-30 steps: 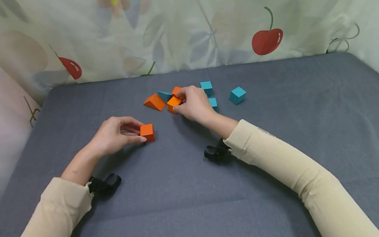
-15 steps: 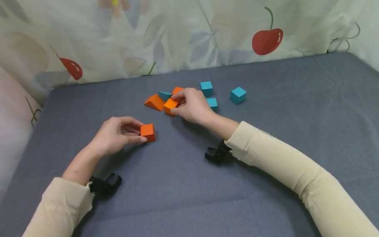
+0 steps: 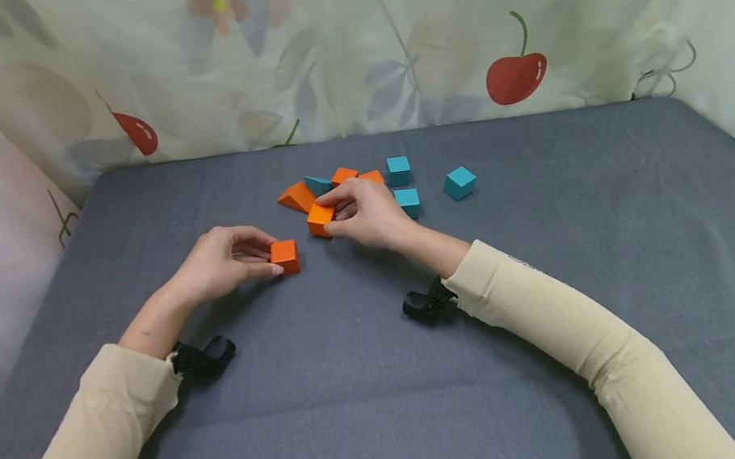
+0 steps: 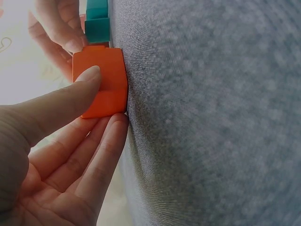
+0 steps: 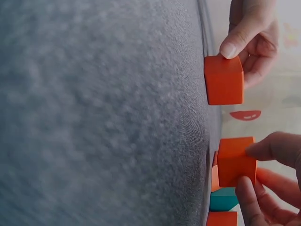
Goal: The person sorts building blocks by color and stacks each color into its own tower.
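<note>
My left hand pinches an orange cube that sits on the grey cloth. Its thumb lies on the near face of this cube in the left wrist view. To the right, my right hand holds a second orange cube between thumb and fingers. In the right wrist view this second cube shows below the left hand's cube, with a gap between them. Just behind the right hand lie two more orange blocks, one farther left and one partly hidden by the hand.
An orange triangular block and a teal triangular block lie behind the held cubes. Right of the right hand are three teal cubes: a back one, a nearer one and one farther right. A patterned curtain borders the table.
My right hand has drawn its orange cube left and nearer to me, toward the left hand's cube. An orange block behind it has come into view. The left hand stays put.
</note>
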`<control>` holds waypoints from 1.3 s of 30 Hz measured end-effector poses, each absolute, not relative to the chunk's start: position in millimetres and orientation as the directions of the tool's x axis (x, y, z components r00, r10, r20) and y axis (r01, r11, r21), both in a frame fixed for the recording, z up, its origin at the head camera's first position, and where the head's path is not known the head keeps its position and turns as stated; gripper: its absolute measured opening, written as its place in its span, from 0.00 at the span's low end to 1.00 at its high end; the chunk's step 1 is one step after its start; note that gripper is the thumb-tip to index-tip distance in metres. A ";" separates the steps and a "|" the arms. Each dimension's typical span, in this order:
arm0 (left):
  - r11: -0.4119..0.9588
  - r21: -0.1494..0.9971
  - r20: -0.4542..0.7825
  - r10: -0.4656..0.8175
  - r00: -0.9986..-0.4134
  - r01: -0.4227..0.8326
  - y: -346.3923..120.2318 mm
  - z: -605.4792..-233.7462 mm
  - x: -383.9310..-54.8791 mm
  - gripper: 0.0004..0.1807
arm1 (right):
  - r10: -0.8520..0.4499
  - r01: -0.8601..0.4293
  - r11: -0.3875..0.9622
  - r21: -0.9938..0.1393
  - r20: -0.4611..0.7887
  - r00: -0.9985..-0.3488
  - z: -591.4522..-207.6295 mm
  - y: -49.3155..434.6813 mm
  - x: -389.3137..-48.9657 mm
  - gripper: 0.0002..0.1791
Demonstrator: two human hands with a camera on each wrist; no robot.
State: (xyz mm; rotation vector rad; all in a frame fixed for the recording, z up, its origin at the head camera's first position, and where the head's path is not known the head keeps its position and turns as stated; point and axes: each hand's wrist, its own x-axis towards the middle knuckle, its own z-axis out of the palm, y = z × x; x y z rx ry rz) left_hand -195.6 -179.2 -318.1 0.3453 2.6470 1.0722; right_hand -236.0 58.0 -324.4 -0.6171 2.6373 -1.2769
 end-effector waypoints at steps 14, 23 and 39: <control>0.695 0.707 -0.143 0.324 -0.935 0.133 -179.9 -320.1 -195.9 0.22 | -0.593 -0.388 0.471 -0.793 0.042 -0.804 -326.5 56.8 -230.6 0.20; 0.693 0.709 -0.143 0.321 -0.936 0.130 -179.8 -319.4 -195.7 0.22 | -0.653 -0.400 0.423 -0.813 0.033 -0.757 -324.9 56.8 -228.4 0.20; 0.687 0.717 -0.152 0.323 -0.934 0.121 -179.3 -318.4 -195.1 0.22 | -0.664 -0.399 0.407 -0.822 0.034 -0.747 -326.6 53.2 -227.4 0.19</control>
